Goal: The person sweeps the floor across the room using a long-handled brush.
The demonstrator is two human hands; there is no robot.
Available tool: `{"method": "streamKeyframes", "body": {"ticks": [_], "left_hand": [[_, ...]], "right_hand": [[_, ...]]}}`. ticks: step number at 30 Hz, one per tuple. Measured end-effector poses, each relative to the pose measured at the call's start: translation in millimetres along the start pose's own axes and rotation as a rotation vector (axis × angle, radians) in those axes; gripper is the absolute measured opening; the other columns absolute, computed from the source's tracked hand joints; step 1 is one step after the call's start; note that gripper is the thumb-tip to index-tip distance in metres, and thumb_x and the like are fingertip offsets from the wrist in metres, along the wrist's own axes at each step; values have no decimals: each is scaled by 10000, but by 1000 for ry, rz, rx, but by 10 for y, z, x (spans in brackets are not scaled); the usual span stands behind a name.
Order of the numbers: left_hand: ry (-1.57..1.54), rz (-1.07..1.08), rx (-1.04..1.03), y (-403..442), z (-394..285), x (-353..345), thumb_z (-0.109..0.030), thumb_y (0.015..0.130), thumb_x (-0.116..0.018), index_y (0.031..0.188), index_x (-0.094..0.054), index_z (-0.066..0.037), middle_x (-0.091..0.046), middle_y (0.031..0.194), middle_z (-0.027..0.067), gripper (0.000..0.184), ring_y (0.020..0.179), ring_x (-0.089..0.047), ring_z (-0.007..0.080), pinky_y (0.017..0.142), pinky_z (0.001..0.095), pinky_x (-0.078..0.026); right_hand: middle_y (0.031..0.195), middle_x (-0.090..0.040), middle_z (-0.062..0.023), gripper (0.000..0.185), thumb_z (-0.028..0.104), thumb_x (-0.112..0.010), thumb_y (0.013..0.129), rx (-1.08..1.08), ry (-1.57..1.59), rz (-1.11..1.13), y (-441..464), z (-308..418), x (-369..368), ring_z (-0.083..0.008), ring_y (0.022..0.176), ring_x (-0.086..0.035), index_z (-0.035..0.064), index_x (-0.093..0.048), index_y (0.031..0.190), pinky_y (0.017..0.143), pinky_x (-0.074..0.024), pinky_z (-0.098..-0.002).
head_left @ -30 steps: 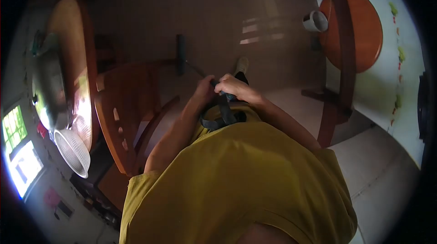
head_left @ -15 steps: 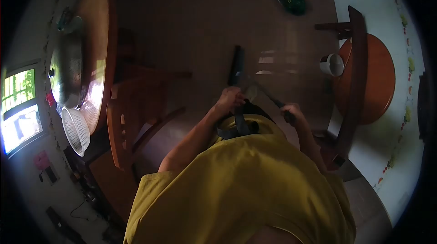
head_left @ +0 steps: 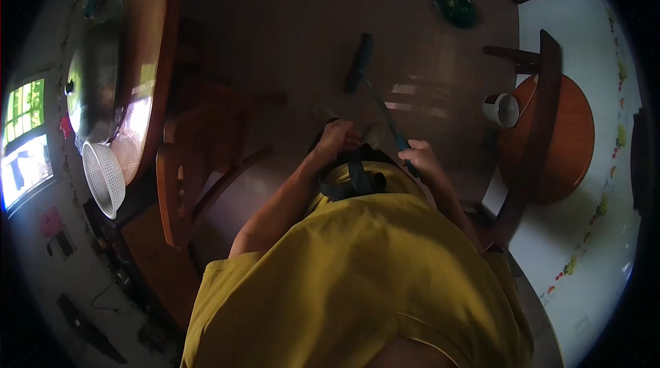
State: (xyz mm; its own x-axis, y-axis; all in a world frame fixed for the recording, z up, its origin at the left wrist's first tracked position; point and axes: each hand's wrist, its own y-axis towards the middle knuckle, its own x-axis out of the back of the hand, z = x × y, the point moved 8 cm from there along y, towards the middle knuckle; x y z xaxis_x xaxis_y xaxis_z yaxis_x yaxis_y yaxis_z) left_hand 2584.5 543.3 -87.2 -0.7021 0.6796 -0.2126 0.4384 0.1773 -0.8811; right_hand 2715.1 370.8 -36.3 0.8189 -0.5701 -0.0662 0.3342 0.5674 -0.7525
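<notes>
My right hand is closed round the blue-green handle of a broom. The broom's dark, narrow head rests on the floor in front of my feet. At my waist, my left hand has its fingers curled at the top of a black strap, which hangs in a loop over the yellow shirt. Part of the grip is hidden by the hand itself. A light-coloured shoe shows between my hands.
A green bag lies on the floor ahead. To the right are a wooden chair, a round stool and a white cup-shaped container. A wooden chair, a table and a white colander stand left.
The broom head has moved farther forward from my body. My right hand has shifted slightly inward and up with the handle. The left hand stays by the strap, and the view has tilted.
</notes>
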Motion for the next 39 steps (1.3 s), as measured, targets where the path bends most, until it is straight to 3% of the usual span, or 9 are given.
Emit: {"method": "streamKeyframes", "body": {"ticks": [3, 10, 13, 18, 25, 30, 32, 35, 39], "left_hand": [[-25, 36, -35, 79, -266, 57, -282, 891, -494, 1074, -519, -9, -594, 937, 149, 330, 787, -598, 239, 694, 339, -496], [10, 30, -191, -55, -955, 466, -270, 899, -477, 1081, -512, -3, -581, 968, 138, 326, 804, -606, 230, 692, 334, -493], [-2, -1, -184, -7, -1086, 764, -269, 900, -476, 1086, -510, -4, -584, 967, 140, 326, 805, -613, 236, 682, 340, -496], [-48, -46, -237, -16, -1246, 1153, -264, 900, -485, 1066, -516, 6, -593, 921, 131, 318, 787, -611, 241, 685, 352, -516], [-113, -30, -286, 75, -1220, 1360, -297, 908, -485, 1044, -513, -6, -586, 887, 110, 322, 781, -593, 208, 688, 339, -515], [-277, -101, -373, -90, -1659, 1427, -307, 914, -485, 1004, -518, -25, -554, 823, 54, 298, 729, -558, 151, 654, 292, -489], [-192, -185, -393, 216, -1632, 1638, -325, 897, -479, 1014, -518, 20, -574, 892, 86, 366, 768, -571, 170, 664, 278, -467], [-260, -318, -354, 57, -1998, 1582, -319, 888, -481, 1029, -538, 22, -574, 857, 67, 373, 776, -540, 144, 673, 262, -443], [-27, -464, -411, 273, -2163, 1678, -308, 889, -494, 1048, -564, 22, -585, 872, 50, 373, 760, -527, 137, 656, 263, -435]], "right_hand": [[583, -516, -54, 160, 119, -582, 694, -8, 41, 38, 140, 318, -176, -145, 580, -490, -7, -505, 633, 567, -363, -281], [585, -528, -70, 168, 128, -567, 695, 38, -208, 107, 731, 856, -771, -157, 576, -504, -18, -521, 627, 563, -375, -291], [592, -539, -72, 173, 139, -565, 694, 206, -246, 100, 946, 1141, -1041, -166, 580, -520, -22, -538, 636, 556, -390, -295], [591, -566, -97, 174, 135, -580, 670, 30, -514, 138, 1062, 1520, -1436, -175, 573, -551, -30, -545, 626, 547, -408, -291], [602, -587, -134, 186, 114, -583, 653, 34, -454, 335, 1443, 1828, -1935, -194, 570, -575, -64, -540, 622, 538, -428, -297], [633, -605, -166, 236, 142, -589, 650, 37, -617, 467, 1845, 1986, -2239, -246, 592, -596, -92, -587, 683, 559, -453, -340], [615, -611, -178, 228, 146, -593, 640, 40, -687, 530, 1988, 2137, -2326, -258, 593, -607, -79, -617, 663, 557, -457, -350], [598, -607, -170, 217, 161, -603, 623, 39, -822, 607, 2223, 2384, -2371, -248, 574, -605, -53, -634, 641, 542, -452, -361], [570, -579, -157, 218, 159, -595, 640, 80, -985, 711, 2357, 2797, -2396, -233, 537, -579, -57, -617, 632, 507, -429, -365]]}}
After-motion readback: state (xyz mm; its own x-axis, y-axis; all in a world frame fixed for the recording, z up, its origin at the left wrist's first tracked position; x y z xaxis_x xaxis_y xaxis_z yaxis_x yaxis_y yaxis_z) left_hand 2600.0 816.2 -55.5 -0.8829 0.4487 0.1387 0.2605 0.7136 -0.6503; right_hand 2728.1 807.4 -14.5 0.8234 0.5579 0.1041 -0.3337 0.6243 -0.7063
